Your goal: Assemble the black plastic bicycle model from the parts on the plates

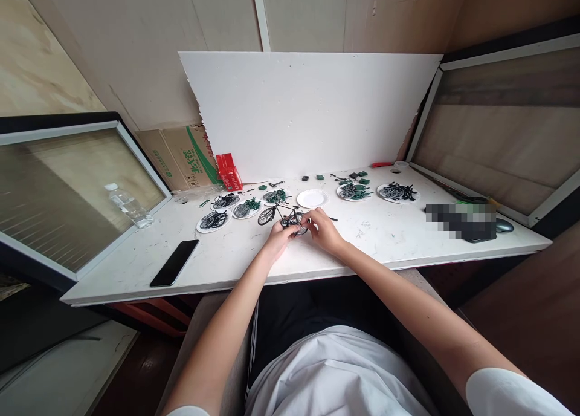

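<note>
A small black model bicycle (268, 215) is held just above the white table, its spoked front wheel pointing to the left. My left hand (281, 237) is closed around its lower middle. The fingers of my right hand (322, 227) are pinched at the rear wheel; whether a small part sits between them is hidden. Behind the bicycle lies a white paper plate (312, 199) with nothing on it. To the left, plates hold black bicycle parts (214, 221) and green bicycle parts (247, 208).
A black phone (174, 263) lies at the front left, near a clear plastic bottle (129, 205). A red box (229, 172) stands before a cardboard box (181, 156). More parts plates (399, 192) sit back right, with a computer mouse (504, 225) at the right edge.
</note>
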A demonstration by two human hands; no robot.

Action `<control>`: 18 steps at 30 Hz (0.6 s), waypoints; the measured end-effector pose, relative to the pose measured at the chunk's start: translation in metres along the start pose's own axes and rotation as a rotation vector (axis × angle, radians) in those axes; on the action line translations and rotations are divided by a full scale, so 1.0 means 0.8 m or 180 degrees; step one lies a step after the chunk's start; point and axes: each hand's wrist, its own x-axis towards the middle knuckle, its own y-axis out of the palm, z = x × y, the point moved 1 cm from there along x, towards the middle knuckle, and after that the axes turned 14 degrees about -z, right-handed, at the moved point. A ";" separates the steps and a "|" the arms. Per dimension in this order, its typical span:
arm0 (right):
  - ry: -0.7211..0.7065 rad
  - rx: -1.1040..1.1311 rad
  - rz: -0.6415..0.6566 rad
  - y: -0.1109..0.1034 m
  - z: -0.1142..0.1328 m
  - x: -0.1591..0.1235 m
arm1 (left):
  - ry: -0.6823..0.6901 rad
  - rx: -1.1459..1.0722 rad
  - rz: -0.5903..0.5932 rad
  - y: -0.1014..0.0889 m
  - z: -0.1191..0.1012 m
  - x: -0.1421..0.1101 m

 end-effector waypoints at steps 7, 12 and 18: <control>0.0125 -0.0024 -0.0031 -0.002 -0.003 0.000 | -0.0028 -0.0066 0.0163 -0.001 -0.001 0.000; 0.0100 -0.0020 -0.0031 -0.002 -0.003 -0.001 | -0.0064 -0.0133 0.0123 -0.001 0.000 0.001; 0.0140 -0.0006 -0.0026 -0.001 -0.002 -0.001 | -0.0034 -0.0086 0.0151 -0.001 0.001 0.001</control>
